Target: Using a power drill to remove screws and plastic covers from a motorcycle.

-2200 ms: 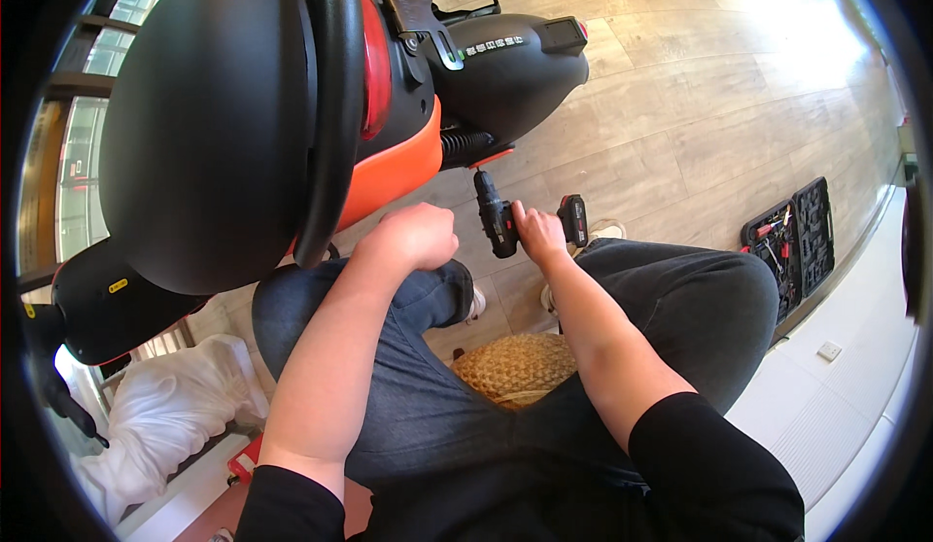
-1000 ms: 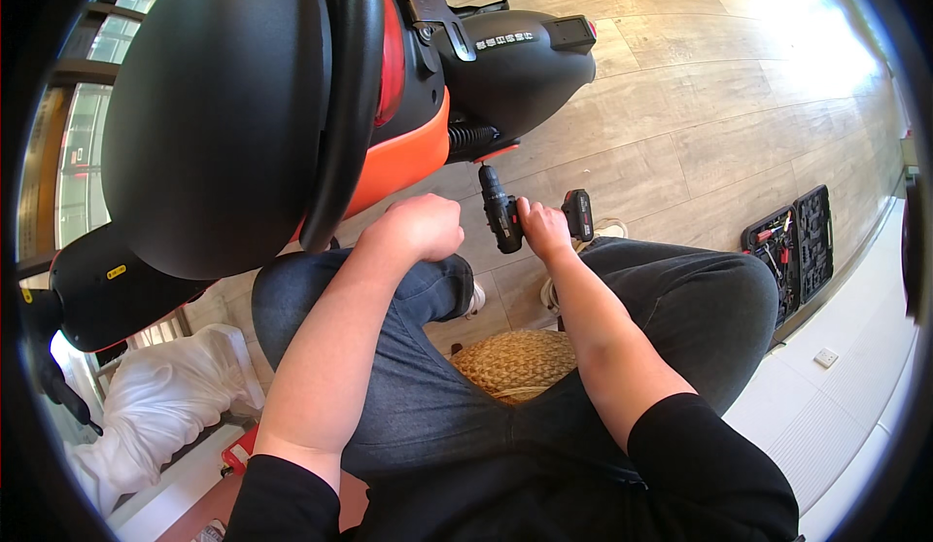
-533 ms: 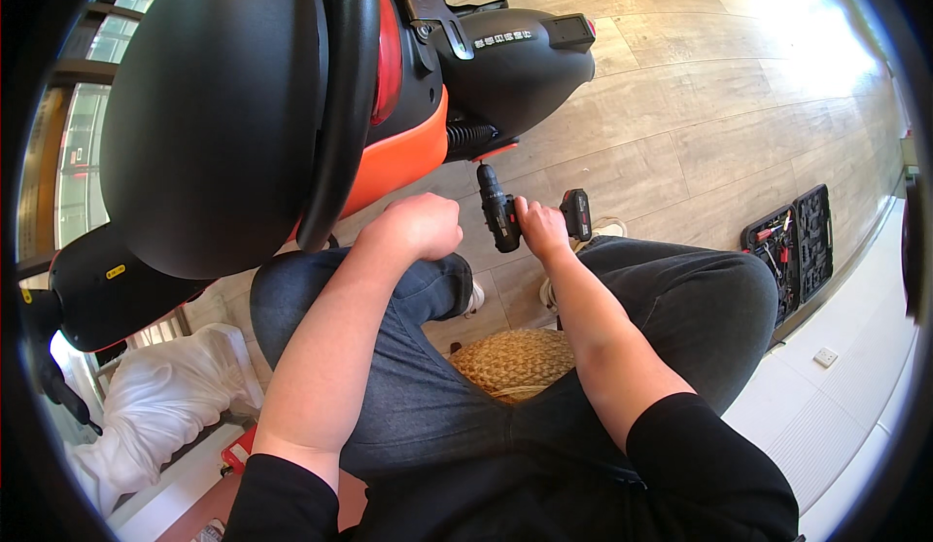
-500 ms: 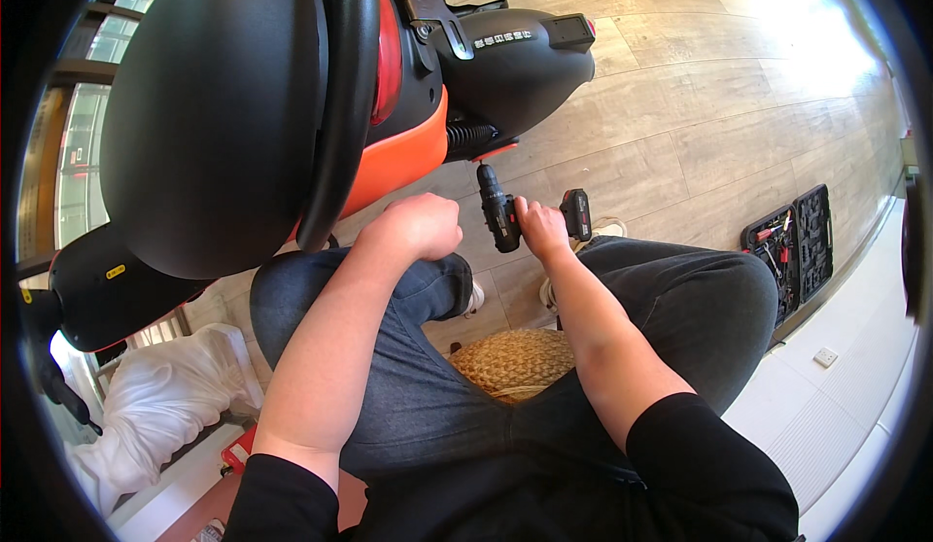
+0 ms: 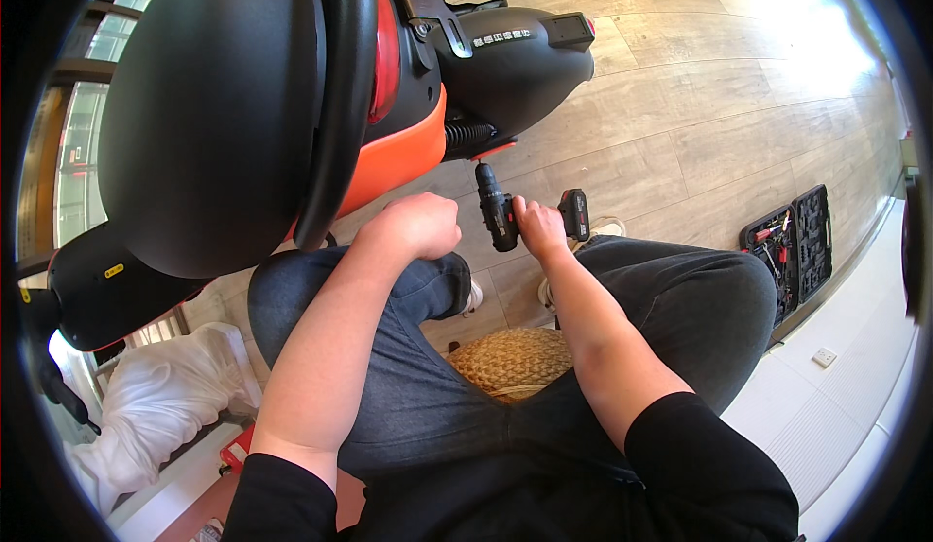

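A black and orange electric scooter (image 5: 403, 161) fills the upper left, its rear end toward me. My right hand (image 5: 539, 226) grips the handle of a black cordless drill (image 5: 498, 213). The drill's tip points up at the scooter's lower side, by the black spring (image 5: 469, 134) and an orange-red reflector (image 5: 494, 150); whether it touches a screw is too small to tell. My left hand (image 5: 423, 225) is closed in a fist beside the orange side panel, left of the drill. Its fingertips are hidden, and what they hold, if anything, does not show.
An open black tool case (image 5: 814, 241) lies on the wooden floor (image 5: 700, 104) at the right, near the white wall. Between my legs is a woven straw seat (image 5: 513, 359). A white plastic bag (image 5: 170, 401) and a red box (image 5: 236, 450) stand at the lower left.
Hardly anything differs. The whole view shifts very slightly, and both hands and the drill keep their places by the scooter.
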`<state>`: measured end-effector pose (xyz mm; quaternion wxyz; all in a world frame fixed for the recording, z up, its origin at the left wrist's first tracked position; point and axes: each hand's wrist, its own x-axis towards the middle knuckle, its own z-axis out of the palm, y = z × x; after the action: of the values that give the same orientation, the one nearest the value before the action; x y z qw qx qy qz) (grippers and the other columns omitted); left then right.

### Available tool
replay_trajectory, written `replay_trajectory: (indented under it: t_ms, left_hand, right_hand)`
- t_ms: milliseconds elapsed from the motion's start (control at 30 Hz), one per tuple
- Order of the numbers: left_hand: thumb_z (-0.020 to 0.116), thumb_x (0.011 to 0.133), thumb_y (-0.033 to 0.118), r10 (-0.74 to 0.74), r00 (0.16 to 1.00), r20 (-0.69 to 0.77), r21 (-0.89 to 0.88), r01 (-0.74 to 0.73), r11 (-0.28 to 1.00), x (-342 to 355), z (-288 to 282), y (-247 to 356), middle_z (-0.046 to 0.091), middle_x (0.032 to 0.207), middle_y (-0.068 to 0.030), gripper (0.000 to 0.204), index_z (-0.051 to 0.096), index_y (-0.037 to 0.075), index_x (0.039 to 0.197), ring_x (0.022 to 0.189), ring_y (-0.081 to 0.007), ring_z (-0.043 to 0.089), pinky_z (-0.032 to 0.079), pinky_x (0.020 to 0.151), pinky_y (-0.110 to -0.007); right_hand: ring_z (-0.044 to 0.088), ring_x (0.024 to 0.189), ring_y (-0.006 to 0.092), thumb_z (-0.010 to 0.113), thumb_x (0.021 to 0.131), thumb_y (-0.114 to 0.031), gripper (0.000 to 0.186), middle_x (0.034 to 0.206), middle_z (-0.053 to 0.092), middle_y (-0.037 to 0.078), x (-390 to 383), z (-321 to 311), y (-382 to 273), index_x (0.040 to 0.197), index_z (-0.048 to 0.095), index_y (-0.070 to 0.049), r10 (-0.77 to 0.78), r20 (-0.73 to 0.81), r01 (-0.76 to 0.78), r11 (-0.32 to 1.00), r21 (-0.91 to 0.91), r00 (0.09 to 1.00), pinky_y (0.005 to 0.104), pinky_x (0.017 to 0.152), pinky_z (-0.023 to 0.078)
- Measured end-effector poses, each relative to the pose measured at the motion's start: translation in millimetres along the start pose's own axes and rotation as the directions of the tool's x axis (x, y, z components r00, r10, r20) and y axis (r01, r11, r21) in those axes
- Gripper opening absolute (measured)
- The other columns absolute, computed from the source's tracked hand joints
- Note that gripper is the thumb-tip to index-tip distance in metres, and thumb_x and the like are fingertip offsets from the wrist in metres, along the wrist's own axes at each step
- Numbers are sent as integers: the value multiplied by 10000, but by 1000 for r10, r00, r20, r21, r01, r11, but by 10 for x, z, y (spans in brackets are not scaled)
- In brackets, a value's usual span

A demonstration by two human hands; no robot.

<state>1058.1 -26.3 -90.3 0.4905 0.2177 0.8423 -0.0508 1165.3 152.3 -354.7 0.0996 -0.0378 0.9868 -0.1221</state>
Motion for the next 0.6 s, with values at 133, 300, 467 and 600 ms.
replay_trajectory:
  t_ms: [133,300,467,600]
  left_hand:
    - [520,935,238,4,1000,-2,-12,-4,1000,1,-4,11,698,1126,-232,325,681,13,1105,1073,-384,657,507,955,-468]
    - [521,929,234,2,1000,-3,-7,-2,1000,-7,5,-15,699,1118,-238,324,689,9,1091,1060,-391,661,510,949,-470]
    - [504,921,166,-3,1000,8,11,3,1000,-22,-37,44,692,1194,-221,340,720,9,1131,1099,-363,671,532,968,-459]
    - [503,926,170,-6,1000,14,7,6,1000,-27,-36,33,691,1196,-220,338,722,7,1126,1099,-364,670,532,966,-460]
  right_hand:
    - [726,759,302,552,938,-109,118,817,684,115,-9,14,22,1039,491,-103,-1,-10,1,1000,-2,1000,442,697,558]
    - [715,761,319,557,913,-81,131,796,673,125,1,-17,-26,1023,486,-92,-5,-33,6,1000,21,999,442,687,556]
    - [725,747,295,549,942,-120,110,803,681,107,-10,17,11,1035,493,-108,-3,-26,3,1000,-5,1000,441,689,558]
    - [725,737,291,547,942,-123,102,796,681,104,-5,9,-9,1030,496,-111,0,-36,-1,1000,-11,999,437,682,559]
